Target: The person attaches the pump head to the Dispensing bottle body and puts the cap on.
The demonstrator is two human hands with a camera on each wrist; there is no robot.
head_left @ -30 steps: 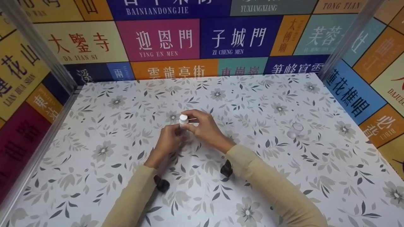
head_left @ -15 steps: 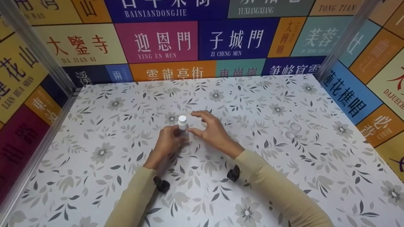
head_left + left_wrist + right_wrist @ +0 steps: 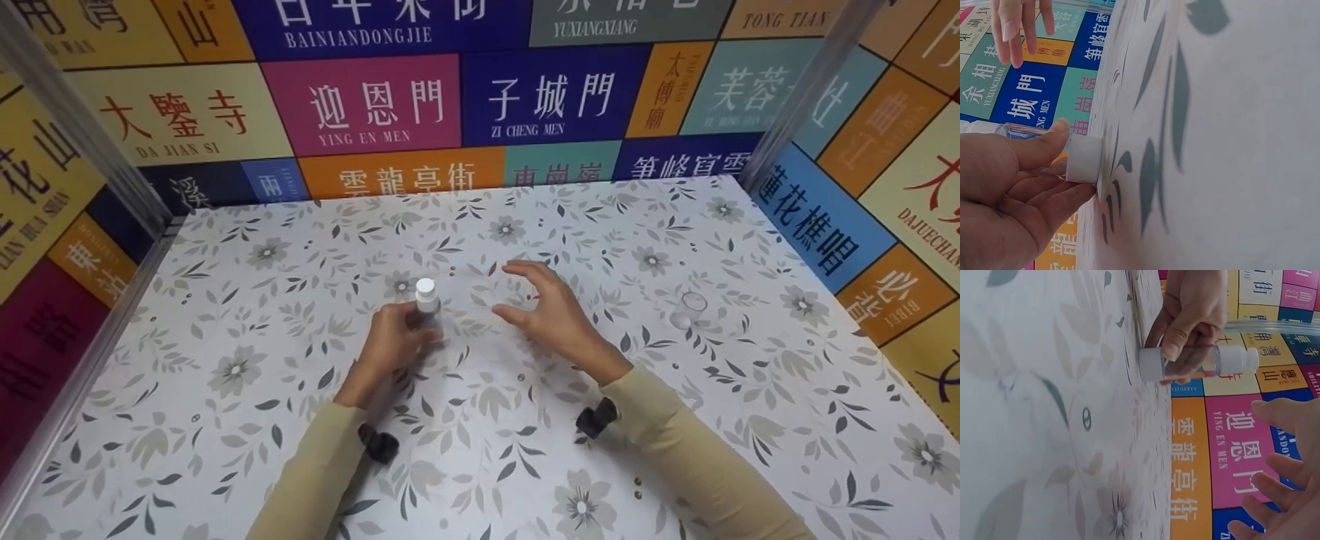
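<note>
A small clear bottle with a white top and white base [image 3: 427, 297] stands upright on the patterned table. My left hand [image 3: 391, 341] grips it low down, and in the left wrist view the thumb and fingers of the left hand [image 3: 1022, 185] lie round the clear body [image 3: 1027, 131] just by the white base [image 3: 1084, 160]. My right hand [image 3: 551, 311] is in the air to the right of the bottle, its fingers and thumb spread apart with nothing between them. The right wrist view shows the bottle's white top [image 3: 1239, 359] uncovered.
A small clear cup-like container [image 3: 688, 310] is on the table [image 3: 480, 465] to the right. Printed panels with lettering [image 3: 360, 105] stand behind the table and at both sides.
My right hand has let go of the bottle's white top and moved away to the right, its fingers parting. The left hand still holds the bottle, now seen upright and more in view.
</note>
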